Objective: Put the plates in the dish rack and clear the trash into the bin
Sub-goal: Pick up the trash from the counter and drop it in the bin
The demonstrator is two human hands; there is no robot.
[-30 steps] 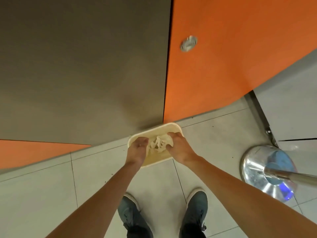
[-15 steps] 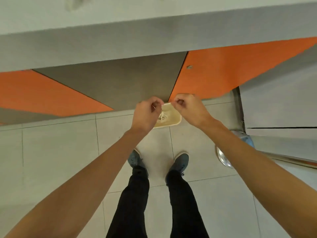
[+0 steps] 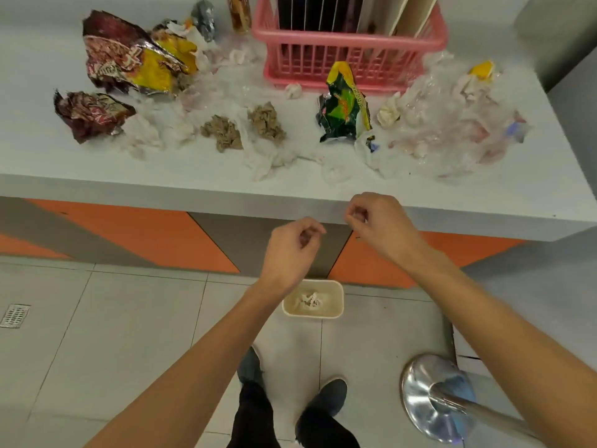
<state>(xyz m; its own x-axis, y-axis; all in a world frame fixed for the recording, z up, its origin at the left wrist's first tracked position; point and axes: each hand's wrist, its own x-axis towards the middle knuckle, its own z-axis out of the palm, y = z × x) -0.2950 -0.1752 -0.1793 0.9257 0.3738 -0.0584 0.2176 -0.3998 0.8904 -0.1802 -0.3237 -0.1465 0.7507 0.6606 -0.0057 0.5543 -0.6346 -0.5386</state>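
A grey worktop (image 3: 97,179) runs across the top, its front edge between the person and the trash. At the back stands a pink dish rack (image 3: 323,64) with plates (image 3: 412,17) upright in it. A polished metal stand base (image 3: 433,396) sits on the tiled floor at the right, and a floor drain (image 3: 14,315) at the far left.

The trash is spread over the worktop: a big red and yellow wrapper (image 3: 129,59), a dark red wrapper (image 3: 90,113), two brown crumpled napkins (image 3: 223,132), white tissues (image 3: 268,160), a green wrapper (image 3: 345,105) and a heap of clear plastic (image 3: 452,130). A cream bin (image 3: 311,316) stands on the floor against the cabinet, holding crumpled paper (image 3: 310,300).

The left grip (image 3: 290,250) and right grip (image 3: 378,224) hover above the bin, fingers curled in, nothing visible in either.
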